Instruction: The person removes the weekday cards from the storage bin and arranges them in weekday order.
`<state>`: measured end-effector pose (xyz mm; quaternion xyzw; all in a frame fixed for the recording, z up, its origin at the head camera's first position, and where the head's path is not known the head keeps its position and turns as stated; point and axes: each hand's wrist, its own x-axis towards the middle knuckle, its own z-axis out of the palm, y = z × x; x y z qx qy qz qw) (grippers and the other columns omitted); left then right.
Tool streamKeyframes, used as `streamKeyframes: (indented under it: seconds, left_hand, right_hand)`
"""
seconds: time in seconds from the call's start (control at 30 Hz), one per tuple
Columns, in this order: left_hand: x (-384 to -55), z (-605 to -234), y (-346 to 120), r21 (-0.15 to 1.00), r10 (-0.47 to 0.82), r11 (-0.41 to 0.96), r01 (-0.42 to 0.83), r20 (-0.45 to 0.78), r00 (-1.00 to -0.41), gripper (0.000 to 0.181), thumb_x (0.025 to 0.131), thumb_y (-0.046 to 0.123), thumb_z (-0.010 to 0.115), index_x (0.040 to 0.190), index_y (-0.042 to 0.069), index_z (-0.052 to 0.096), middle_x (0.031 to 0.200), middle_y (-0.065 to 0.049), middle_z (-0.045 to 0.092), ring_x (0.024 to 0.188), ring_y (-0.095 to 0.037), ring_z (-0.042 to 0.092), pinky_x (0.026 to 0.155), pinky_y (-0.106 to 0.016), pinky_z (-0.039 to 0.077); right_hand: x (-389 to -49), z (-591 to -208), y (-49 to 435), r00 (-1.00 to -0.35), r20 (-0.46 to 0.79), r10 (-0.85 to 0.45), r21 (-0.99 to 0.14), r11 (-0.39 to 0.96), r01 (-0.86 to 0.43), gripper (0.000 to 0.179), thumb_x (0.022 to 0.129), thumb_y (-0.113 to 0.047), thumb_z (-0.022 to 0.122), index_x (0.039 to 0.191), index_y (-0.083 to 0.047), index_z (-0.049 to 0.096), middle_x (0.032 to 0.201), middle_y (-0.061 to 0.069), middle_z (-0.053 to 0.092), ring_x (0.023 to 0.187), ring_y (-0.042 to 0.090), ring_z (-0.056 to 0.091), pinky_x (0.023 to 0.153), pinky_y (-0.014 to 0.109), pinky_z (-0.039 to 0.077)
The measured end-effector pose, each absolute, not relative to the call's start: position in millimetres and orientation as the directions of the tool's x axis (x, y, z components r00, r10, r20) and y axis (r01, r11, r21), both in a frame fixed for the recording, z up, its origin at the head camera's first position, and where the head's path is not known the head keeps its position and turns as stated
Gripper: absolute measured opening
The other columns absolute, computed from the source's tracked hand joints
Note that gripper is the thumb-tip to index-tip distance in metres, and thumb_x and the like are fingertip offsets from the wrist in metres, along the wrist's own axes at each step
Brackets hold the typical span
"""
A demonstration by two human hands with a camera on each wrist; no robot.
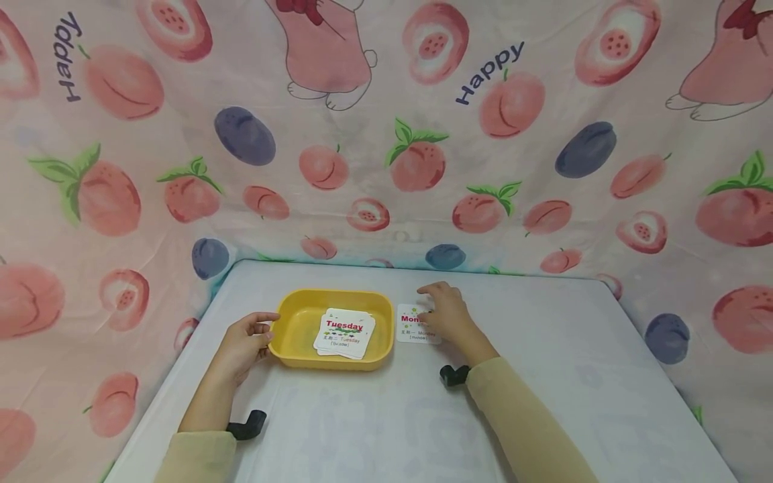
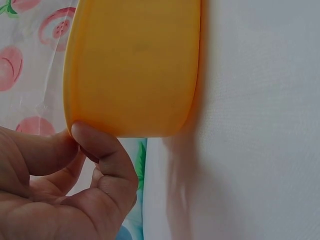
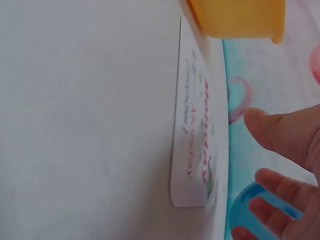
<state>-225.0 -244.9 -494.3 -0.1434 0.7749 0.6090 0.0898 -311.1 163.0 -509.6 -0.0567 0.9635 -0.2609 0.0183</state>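
Left hand [image 1: 243, 343] is pinching the rim of the yellow tray [image 1: 294, 327] at its left end, while the right hand [image 1: 449, 315] is hovering at the Monday card [image 1: 415, 337], thumb and fingers spread apart and holding nothing. That card is lying flat on the white table [image 1: 362, 419], just beside the tray's right end; inside the tray, a loose pile of cards [image 1: 344, 335] is showing "Tuesday" on top. Because the Monday card is lying so flush, fingertips could be slipping off its thin edge or pushing it against the tray. Uneven lifting at the rim could be tipping the tray, sending the pile sliding.
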Motion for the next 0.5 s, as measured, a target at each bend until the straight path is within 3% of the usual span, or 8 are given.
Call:
streamKeyframes:
  seconds: [0.5]
  left_hand:
    - [-225, -493, -244, 0.915, -0.115, 0.222, -0.336, -0.317, -0.941, 0.045, 0.107, -0.001, 0.055, 0.151, 0.004, 0.055, 0.113, -0.01, 0.051, 0.09, -0.02, 0.056, 0.077, -0.026, 0.06]
  right_hand:
    - [-309, -487, 143, -0.984, 0.049, -0.173, -0.441, 0.88, -0.176, 0.076, 0.09, -0.025, 0.088, 0.156, -0.025, 0.049, 0.164, 0.01, 0.043, 0.147, 0.041, 0.038, 0.119, 0.07, 0.035]
